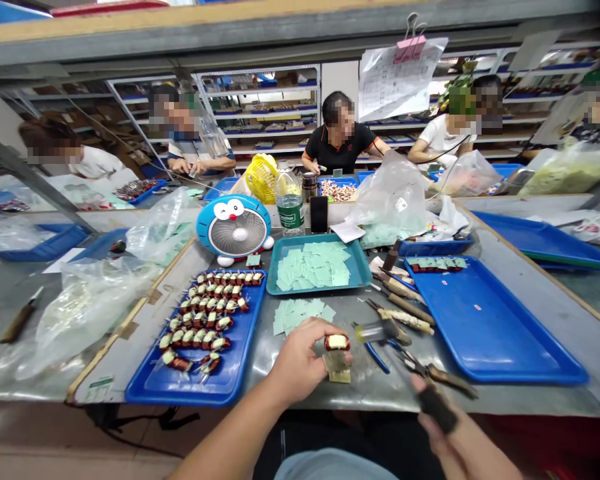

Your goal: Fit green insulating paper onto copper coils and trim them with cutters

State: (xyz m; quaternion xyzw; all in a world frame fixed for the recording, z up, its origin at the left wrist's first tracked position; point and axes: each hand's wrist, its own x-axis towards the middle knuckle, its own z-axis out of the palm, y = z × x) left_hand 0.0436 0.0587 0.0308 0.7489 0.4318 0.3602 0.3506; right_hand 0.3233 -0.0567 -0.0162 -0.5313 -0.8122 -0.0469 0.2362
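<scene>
Desk (380, 395), grey metal, spans the lower half of the frame. Largest items on it: right blue tray (510, 333), right side of frame, mostly bare, one row of coils topped with green slips along its upper left edge; left blue tray (219, 396), left of centre, several rows of coils, leads poking out. Smaller: teal tray (359, 259) at centre, heaped with green slips (311, 265); more loose slips on the desk just below it. Pliers (453, 381) lie right of centre among other hand tools.

Hands: left hand (297, 360), lower centre, pinches one coil (337, 343) between thumb and fingers. Right hand (463, 430), lower right, is closed around the dark handle of a tool (437, 405); its tip is too blurred to identify.

Risks (judgement): the tool could slip and nick the winding or the left fingers, since only a fingertip pinch steadies the coil. Too hard a push could twist the coil out of that pinch. The right forearm could snag the crowded pliers.

Coil appearance: short, chunky; cream-yellow upper face, glossy red-brown wire at both ends. A thin yellowish strip (341, 377) hangs just below; whether it is attached, cannot tell.
</scene>
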